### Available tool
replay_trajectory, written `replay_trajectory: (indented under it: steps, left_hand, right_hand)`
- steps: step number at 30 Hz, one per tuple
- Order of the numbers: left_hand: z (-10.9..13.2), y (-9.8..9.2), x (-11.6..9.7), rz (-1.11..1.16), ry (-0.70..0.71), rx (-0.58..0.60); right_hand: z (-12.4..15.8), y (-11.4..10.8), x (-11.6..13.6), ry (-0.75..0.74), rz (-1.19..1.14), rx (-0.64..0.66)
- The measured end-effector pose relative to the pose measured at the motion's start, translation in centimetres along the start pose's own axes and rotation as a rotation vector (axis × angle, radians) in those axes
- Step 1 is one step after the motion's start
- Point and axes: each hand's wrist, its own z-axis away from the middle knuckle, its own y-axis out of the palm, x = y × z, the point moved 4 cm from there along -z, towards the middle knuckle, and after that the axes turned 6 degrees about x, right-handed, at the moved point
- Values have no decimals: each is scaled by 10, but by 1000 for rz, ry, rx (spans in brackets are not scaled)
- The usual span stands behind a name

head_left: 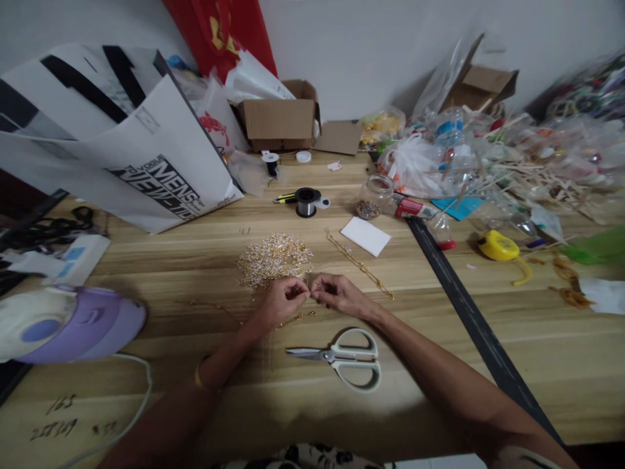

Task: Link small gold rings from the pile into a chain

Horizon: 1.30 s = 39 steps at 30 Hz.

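Note:
My left hand [283,303] and my right hand [338,294] meet at their fingertips in the middle of the table. Both are pinched closed; what lies between the fingers is too small to make out. Just behind my left hand spreads a pile of gold and clear beads [274,259]. A gold chain [361,266] lies behind my right hand, and another gold chain [299,318] is partly hidden beside my left wrist. Scissors [342,357] with pale handles rest in front of my hands, blades pointing left. A white card [366,236] lies flat beyond the right-hand chain.
Wire spool [306,203], bead jar [375,195] and cardboard box [280,122] stand farther back. A large paper bag [161,156] and a purple-white device [83,322] are at left. At right lie a yellow tape measure [498,245], a black strip [469,312] and plastic clutter [512,150].

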Motion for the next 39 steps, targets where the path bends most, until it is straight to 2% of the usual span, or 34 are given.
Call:
replay_trajectory:
  steps: [17,23,39]
  left_hand:
    - [0,2,2,-37,-1,1]
    - [0,-1,1,-43,24,-47]
    - [1,-4,6,-113,71,-135]
  right_hand:
    - [0,-1,4,20,-24,-28]
    - [1,-1,6,35,-52,-58]
    - [2,0,6,20,-38,-7]
